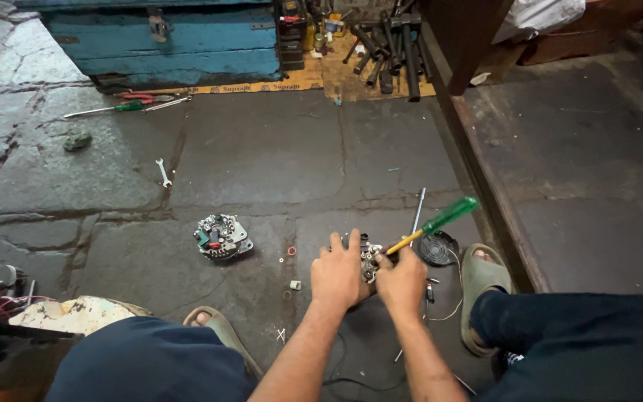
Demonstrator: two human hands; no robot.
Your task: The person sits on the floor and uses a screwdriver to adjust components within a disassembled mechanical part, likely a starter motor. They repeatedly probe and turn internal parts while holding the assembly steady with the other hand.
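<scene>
1. The left hand [338, 274] lies flat over a small metal part [370, 262] on the stone floor [262, 164], fingers spread, pinning it.
2. The right hand [402, 279] grips a green-handled screwdriver [433, 223], fingers closed round the shaft, tip at the part.
3. It looks like a screw is being worked, though the hands hide it.
4. Next needs steady downward pressure.
5. Another dismantled unit [222, 237] sits well apart.

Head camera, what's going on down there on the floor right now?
A person sits on a stone floor. The left hand presses down on a small metal motor part, while the right hand holds a green-handled screwdriver with its tip at that part. Another dismantled housing lies apart to the left, with a small spanner beyond it. A blue toolbox and a pile of tools sit farther back.
</scene>
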